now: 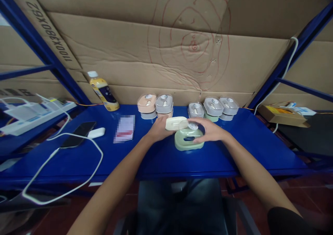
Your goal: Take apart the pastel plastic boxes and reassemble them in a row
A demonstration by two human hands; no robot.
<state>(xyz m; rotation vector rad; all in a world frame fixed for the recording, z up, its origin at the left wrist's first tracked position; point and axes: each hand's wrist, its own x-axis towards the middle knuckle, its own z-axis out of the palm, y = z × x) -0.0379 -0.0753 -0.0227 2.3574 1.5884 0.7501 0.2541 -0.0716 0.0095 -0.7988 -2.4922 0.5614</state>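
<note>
My left hand point(158, 129) grips the left end of a cream soap-box tray point(176, 124), raised and tilted toward me. Below it on the blue table stands a pale green soap-box part point(188, 145) with a dark oval opening in its top. A clear plastic lid with a round white sticker point(193, 126) shows just above the green part. My right hand point(209, 130) curls around the lid's right side, its thumb low by the green part and its fingertips close to the tray. Whether lid and green part are joined I cannot tell.
Behind my hands are lidded boxes: a peach one point(147, 105), grey ones point(164, 104) and a green-based one point(213, 107). Left are a drink bottle point(104, 92), a pixelated phone-like slab point(125, 129), a dark phone point(79, 134) and a white cable point(101, 155). Cardboard point(117, 51) backs the table.
</note>
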